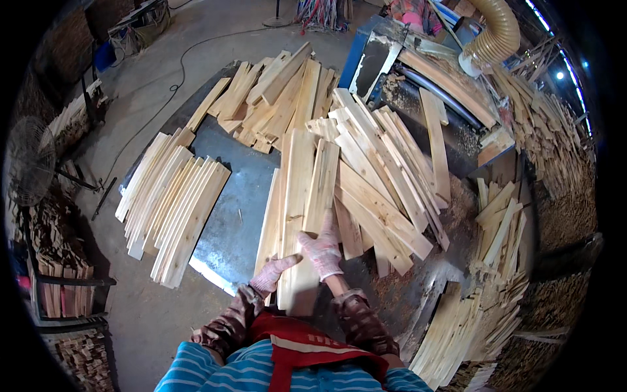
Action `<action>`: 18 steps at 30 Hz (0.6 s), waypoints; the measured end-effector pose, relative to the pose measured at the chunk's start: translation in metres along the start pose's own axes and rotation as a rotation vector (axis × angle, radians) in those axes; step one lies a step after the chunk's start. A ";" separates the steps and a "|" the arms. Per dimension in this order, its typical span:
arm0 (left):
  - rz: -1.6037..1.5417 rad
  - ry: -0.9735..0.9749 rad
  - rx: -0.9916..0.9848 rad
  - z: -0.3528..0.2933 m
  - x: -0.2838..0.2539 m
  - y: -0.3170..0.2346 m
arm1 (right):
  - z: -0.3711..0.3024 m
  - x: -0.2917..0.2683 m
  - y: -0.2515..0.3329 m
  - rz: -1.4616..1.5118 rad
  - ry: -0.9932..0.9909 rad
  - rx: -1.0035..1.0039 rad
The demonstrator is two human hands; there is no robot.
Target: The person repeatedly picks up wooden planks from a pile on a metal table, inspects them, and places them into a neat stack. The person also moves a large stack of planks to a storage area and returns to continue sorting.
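A long pale wooden plank (pixel 295 215) lies lengthwise in front of me, its near end jutting toward my apron. My left hand (pixel 277 272), in a pinkish-white work glove, is closed on the plank's left edge near that end, thumb on top and the other fingers mostly hidden. Gloved too, my right hand (pixel 321 252) rests at the plank's right edge with a finger stretched forward and the thumb spread over the wood. Another plank (pixel 324 173) runs alongside on the right, ahead of the right fingertips. More boards lie under and beside these.
A metal-topped table (pixel 230 219) carries a neat row of planks (pixel 186 219) at left, a loose heap (pixel 268 98) at the far side and fanned boards (pixel 385 170) at right. Beyond stands a machine (pixel 375 62) with a ribbed hose (pixel 496 32). A fan (pixel 31 160) stands left; a cable (pixel 175 86) crosses the floor.
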State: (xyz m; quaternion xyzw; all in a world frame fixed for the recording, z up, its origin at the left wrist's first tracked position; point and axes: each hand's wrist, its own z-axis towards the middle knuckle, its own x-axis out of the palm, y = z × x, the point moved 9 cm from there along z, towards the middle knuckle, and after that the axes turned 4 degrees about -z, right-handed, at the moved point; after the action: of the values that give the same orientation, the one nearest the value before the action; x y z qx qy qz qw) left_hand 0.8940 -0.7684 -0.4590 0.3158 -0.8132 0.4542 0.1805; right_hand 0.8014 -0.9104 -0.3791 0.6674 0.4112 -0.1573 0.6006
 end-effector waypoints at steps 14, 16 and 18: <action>0.214 -0.333 0.216 -0.062 -0.078 -0.067 | -0.057 0.050 -0.047 -0.015 0.287 -0.082; 0.583 -0.519 0.165 -0.052 -0.140 -0.067 | -0.035 0.098 -0.046 0.092 0.314 -0.043; 0.374 -0.463 0.231 -0.046 -0.146 -0.079 | -0.018 0.137 -0.045 0.026 0.158 -0.089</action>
State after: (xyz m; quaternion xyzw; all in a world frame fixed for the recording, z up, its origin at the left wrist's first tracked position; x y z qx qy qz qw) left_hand 1.0550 -0.7086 -0.4709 0.2742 -0.8196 0.4850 -0.1332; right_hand 0.8473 -0.8469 -0.5014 0.6558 0.4551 -0.0781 0.5973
